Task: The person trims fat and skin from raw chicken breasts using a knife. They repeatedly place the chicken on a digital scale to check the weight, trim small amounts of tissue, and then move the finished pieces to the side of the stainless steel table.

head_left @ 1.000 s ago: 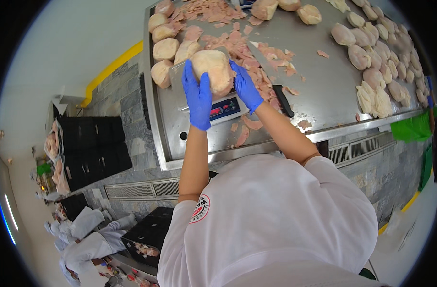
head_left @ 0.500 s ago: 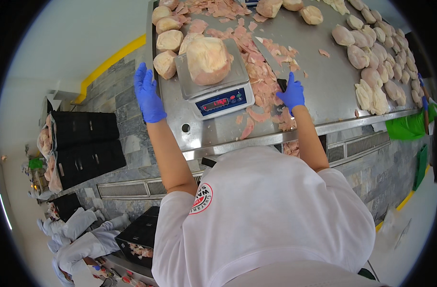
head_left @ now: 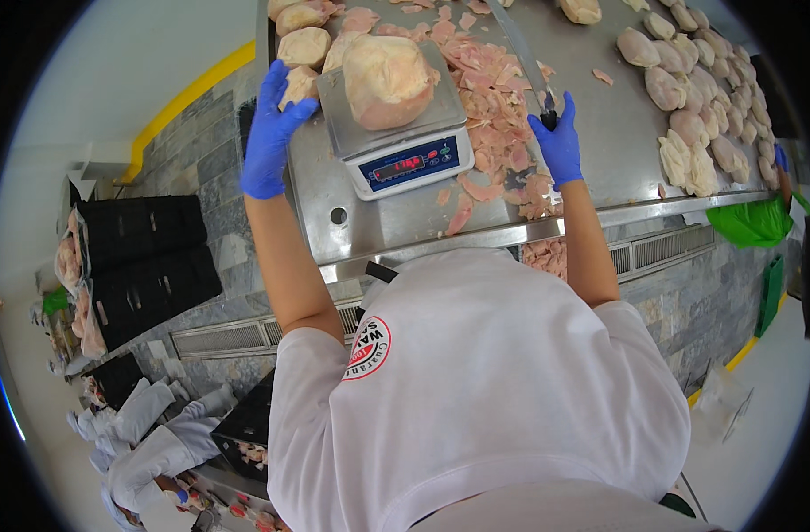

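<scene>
From the head view, looking down over the white-shirted shoulders, both blue-gloved hands are up on the steel bench. The left hand is out at the bench's left edge, its fingers curled onto a pale chicken piece that lies just beside the scale. The right hand is well apart from it, on the other side of the scale, its fingers closed around the black handle of a knife whose long blade runs away across the bench, over the meat scraps.

Between the two hands stands a digital scale with a steel platform and a lit red readout. A large lump of raw chicken sits on the platform, touched by neither hand.

A spread of pinkish trimmings lies to the right of the scale, reaching down to the near rim of the bench. More whole pieces are laid in rows toward the far right end, and several others are gathered behind the scale at the top left.

Off the bench, black crates stand on the floor at the left, and a green bag hangs by the right end.
</scene>
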`<control>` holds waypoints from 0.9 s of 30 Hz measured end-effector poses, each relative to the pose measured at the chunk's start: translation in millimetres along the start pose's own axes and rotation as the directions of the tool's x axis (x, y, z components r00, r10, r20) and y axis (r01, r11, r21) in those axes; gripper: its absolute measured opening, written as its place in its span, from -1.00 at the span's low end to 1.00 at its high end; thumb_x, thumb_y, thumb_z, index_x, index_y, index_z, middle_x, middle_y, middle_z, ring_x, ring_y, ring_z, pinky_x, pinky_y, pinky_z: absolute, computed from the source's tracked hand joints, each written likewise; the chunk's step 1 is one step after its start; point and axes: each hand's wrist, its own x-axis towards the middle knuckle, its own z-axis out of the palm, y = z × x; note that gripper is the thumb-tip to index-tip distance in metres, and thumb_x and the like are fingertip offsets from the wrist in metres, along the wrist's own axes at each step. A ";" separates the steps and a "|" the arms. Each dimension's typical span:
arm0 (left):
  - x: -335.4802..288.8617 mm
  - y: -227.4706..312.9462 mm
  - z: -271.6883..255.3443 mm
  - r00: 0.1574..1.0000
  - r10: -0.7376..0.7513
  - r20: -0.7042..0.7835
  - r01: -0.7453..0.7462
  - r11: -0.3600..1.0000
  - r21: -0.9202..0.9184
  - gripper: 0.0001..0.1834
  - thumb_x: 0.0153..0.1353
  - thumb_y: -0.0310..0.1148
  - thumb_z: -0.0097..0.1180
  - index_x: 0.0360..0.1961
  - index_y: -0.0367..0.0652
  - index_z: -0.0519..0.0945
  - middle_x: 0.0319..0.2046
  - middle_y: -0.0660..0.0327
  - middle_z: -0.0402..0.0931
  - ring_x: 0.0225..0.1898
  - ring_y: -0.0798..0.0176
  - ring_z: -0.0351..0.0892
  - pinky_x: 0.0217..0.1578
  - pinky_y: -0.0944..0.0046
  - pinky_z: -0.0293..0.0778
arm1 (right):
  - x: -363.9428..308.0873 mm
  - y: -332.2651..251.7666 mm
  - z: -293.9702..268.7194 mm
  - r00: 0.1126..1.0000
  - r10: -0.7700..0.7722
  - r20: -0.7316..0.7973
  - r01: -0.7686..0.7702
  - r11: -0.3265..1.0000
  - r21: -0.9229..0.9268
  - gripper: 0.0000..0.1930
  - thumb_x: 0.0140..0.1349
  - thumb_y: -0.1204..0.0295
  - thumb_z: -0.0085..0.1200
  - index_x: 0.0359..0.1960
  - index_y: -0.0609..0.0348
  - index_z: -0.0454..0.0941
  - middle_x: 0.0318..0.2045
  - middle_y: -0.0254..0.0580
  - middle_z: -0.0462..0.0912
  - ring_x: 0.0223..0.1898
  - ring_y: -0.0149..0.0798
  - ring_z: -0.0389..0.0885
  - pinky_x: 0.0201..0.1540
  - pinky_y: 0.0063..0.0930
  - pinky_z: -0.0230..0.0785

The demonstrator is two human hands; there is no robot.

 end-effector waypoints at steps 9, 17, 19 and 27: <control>62.8 -48.2 41.6 0.933 0.085 0.349 -0.116 0.991 0.068 0.29 -0.05 -0.31 0.55 0.57 -0.10 -0.14 0.50 0.09 -0.01 0.49 0.14 0.04 0.44 0.14 0.06 | -33.6 -106.3 -45.4 0.900 -0.310 0.307 0.341 0.938 -0.054 -0.30 0.33 -0.07 0.11 0.40 -0.10 0.18 -0.46 -0.04 0.66 -0.42 0.09 0.68 -0.33 -0.13 0.50; 73.8 -49.2 42.4 0.882 0.083 0.464 -0.042 0.994 -0.098 0.23 -0.18 -0.28 0.58 0.51 -0.15 0.09 0.36 0.13 0.26 0.38 0.18 0.26 0.39 0.16 0.18 | -38.7 -123.5 -59.7 0.798 -0.451 0.398 0.578 0.760 -0.297 -0.22 0.28 -0.18 0.09 0.36 0.02 0.22 -0.62 -0.15 0.59 -0.60 0.03 0.60 -0.51 -0.18 0.44; 75.7 -52.1 38.4 0.883 0.061 0.465 -0.023 0.996 -0.087 0.22 -0.22 -0.25 0.60 0.48 -0.15 0.14 0.34 0.13 0.28 0.36 0.18 0.28 0.38 0.16 0.20 | -31.7 -130.5 -56.2 0.790 -0.432 0.434 0.579 0.759 -0.298 -0.21 0.27 -0.19 0.10 0.36 0.04 0.22 -0.64 -0.16 0.57 -0.63 0.00 0.59 -0.54 -0.19 0.43; 69.6 -50.1 44.7 0.910 0.049 0.412 -0.008 0.995 -0.101 0.15 -0.20 -0.27 0.60 0.44 -0.14 0.20 0.30 0.14 0.33 0.34 0.19 0.31 0.36 0.14 0.24 | 3.9 -157.7 -24.2 0.676 -0.540 0.501 0.714 0.649 -0.265 -0.21 0.25 -0.21 0.09 0.33 0.07 0.25 -0.58 -0.23 0.63 -0.63 -0.08 0.60 -0.57 -0.25 0.42</control>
